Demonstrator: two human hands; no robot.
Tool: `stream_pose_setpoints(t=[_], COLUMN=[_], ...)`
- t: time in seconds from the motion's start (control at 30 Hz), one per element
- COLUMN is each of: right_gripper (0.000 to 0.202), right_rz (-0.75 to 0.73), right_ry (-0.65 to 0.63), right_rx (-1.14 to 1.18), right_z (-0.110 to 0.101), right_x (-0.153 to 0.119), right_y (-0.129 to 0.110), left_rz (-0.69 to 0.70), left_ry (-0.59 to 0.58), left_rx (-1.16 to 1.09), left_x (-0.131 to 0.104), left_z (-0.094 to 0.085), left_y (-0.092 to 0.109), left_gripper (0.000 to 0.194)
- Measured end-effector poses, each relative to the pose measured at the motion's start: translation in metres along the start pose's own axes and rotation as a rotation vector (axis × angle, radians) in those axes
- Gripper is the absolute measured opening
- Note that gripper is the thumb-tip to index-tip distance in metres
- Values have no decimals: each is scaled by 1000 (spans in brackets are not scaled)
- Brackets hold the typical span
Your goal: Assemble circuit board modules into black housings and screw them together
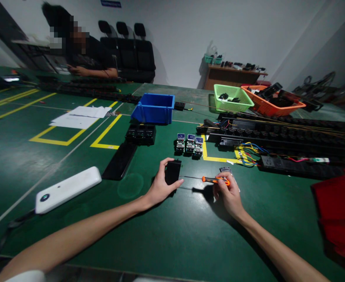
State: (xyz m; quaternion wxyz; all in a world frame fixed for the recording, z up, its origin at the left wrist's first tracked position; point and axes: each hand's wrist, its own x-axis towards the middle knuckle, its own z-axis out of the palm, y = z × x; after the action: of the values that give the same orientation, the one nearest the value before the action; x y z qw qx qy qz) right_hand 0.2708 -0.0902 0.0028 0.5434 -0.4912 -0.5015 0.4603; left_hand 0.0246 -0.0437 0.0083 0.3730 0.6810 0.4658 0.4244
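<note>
Black box [173,170]: above mid-counter [149,243], long axis roughly near-to-far edge. Left hand [157,185] pinches it, thumb against fingers. Probably light, stiff plastic, slightly slippery; grip side walls. Right hand [231,196] fingers pinch orange-black screwdriver [209,179] by handle; shaft points left at box, axis about parallel to near edge; tip contact unclear. 3 small circuit modules [190,145] beyond box, toward far edge.
</note>
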Motion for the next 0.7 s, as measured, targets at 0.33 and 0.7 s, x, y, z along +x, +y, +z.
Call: stream_pose_setpoints(t=[0.33, 0.7], right_gripper=[21, 18], right_rz=[56, -25], right_ry=[-11, -22], right_rx=[45, 71], right_z=[-3, 0], right_x=[2, -2], right_y=[5, 0], left_rz=[2, 8], left_ry=[-3, 2], left_rx=[-1, 2], left_x=[0, 0], left_z=[0, 0], left_y=[-1, 1], left_gripper=[66, 65])
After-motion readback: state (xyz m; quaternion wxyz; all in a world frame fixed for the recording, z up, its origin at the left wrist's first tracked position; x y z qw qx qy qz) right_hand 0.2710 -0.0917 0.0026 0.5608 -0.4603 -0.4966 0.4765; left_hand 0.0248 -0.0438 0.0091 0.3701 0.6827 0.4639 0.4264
